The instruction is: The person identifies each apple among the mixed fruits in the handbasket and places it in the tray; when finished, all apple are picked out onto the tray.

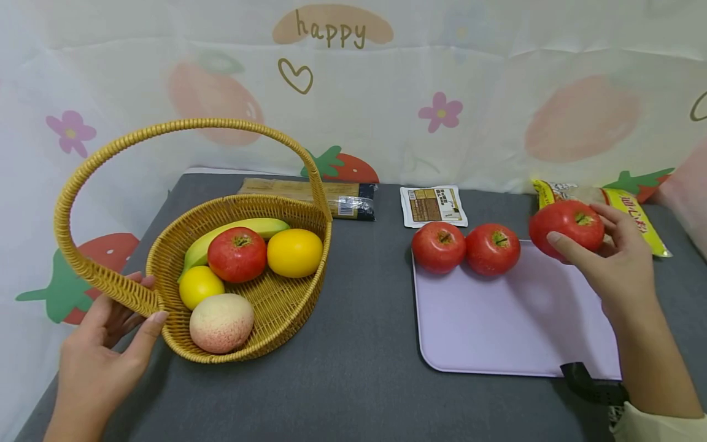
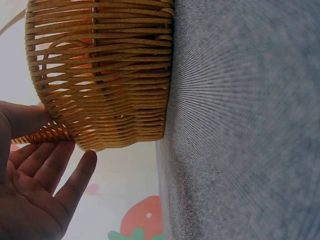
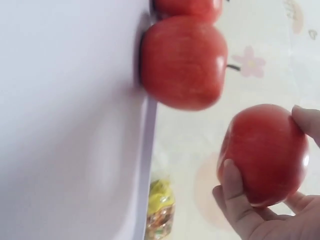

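My left hand [image 1: 105, 350] pinches the wicker basket [image 1: 293, 313] where its arched handle meets the rim, thumb in front and fingers behind. Inside the basket lie a banana [image 1: 201, 248], a red apple [image 1: 237, 255], a peach [image 1: 222, 323], an orange-yellow fruit [image 1: 295, 253] and a smaller yellow fruit [image 1: 201, 287]. My right hand [image 1: 624, 258] holds another red apple [image 3: 265, 155] between thumb and fingers, raised over the tray's far right part. Two more red apples [image 1: 439, 247] sit side by side at the far left edge of the lilac tray [image 1: 513, 331].
Behind the basket lies a long flat package [image 1: 331, 196] with a dark end. A small white packet [image 1: 433, 205] lies behind the tray, and a yellow bag [image 1: 643, 221] at the back right. A printed cloth [image 1: 381, 92] hangs behind the grey table [image 1: 364, 344].
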`<state>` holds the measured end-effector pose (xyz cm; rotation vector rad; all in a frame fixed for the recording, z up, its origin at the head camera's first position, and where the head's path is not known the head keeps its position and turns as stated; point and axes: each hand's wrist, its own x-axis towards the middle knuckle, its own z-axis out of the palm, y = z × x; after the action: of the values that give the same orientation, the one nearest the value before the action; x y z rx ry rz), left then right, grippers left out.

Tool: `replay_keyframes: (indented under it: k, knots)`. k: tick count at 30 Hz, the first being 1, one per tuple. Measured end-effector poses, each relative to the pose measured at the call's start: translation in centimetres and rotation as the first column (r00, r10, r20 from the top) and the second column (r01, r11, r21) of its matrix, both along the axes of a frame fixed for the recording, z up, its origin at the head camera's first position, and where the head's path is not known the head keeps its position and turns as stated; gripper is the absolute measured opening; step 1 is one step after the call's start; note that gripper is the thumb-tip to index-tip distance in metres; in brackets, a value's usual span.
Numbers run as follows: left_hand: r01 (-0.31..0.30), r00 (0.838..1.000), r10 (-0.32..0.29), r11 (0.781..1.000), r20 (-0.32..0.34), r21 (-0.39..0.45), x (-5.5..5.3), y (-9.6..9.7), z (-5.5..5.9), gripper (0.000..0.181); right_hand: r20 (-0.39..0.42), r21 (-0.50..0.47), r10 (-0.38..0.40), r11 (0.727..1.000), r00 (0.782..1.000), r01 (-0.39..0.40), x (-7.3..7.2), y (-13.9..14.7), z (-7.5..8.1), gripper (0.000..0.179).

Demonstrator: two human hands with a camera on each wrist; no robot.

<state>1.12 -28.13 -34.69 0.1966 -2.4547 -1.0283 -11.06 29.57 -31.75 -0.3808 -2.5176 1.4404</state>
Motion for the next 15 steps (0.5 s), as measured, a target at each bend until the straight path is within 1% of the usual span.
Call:
replay_keyframes:
  k: [2,5,7,12,15]
  knots:
    - [0.002,1.000,-0.002,1.000,-0.003,0.000,0.0,0.0,0.0,0.064,0.050,-0.004,0.022,1.000,0.999,-0.021,-0.2,0.5,-0.2,0.078]
    - [0.006,1.000,-0.006,1.000,-0.003,0.002,0.0,-0.1,0.0,0.064,0.122,0.028,0.074,0.997,0.990,-0.078,-0.5,1.2,-0.8,0.082]
    - [0.007,1.000,-0.007,1.000,-0.002,0.005,0.0,-0.1,0.0,0.064,0.153,0.050,0.102,0.993,0.983,-0.110,-0.8,1.6,-1.2,0.085]
    - [0.010,1.000,-0.010,1.000,-0.004,0.013,0.1,-0.1,0.0,0.065,0.206,0.098,0.127,0.984,0.970,-0.150,-1.1,2.4,-1.8,0.087]
    - [0.009,1.000,-0.009,1.000,-0.005,0.013,0.1,-0.1,-0.1,0.066,0.255,0.116,0.138,0.978,0.957,-0.172,-1.1,2.7,-1.8,0.090]
